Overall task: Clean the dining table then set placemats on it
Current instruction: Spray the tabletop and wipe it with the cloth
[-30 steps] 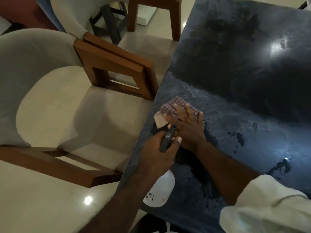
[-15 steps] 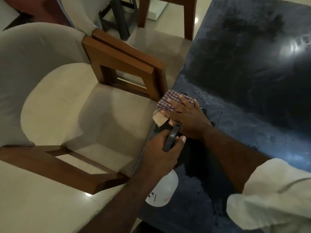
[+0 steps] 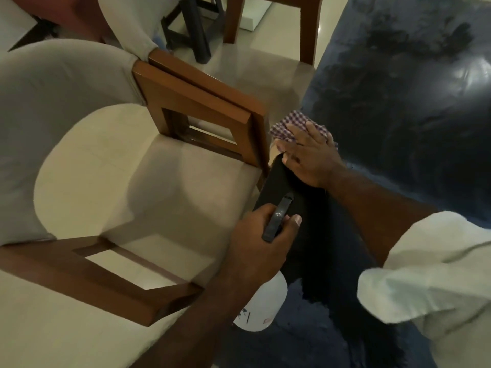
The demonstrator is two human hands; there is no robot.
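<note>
The dark glossy dining table (image 3: 414, 107) fills the right side, streaked with wet smears. A checked purple-and-white cloth (image 3: 288, 123) lies at the table's left edge, with my right hand (image 3: 310, 155) pressed flat on it, fingers spread. My left hand (image 3: 260, 240) grips a white spray bottle (image 3: 261, 306) by its black trigger head (image 3: 279, 219), held at the table's near left edge. No placemats are in view.
A cushioned chair with wooden arms (image 3: 111, 181) stands close against the table's left side. A second chair (image 3: 265, 62) sits farther back at the same side. Pale tiled floor shows beyond.
My right hand has slid the cloth leftward to the table's edge, close to the chair arm. The left hand keeps holding the bottle; the view has shifted right.
</note>
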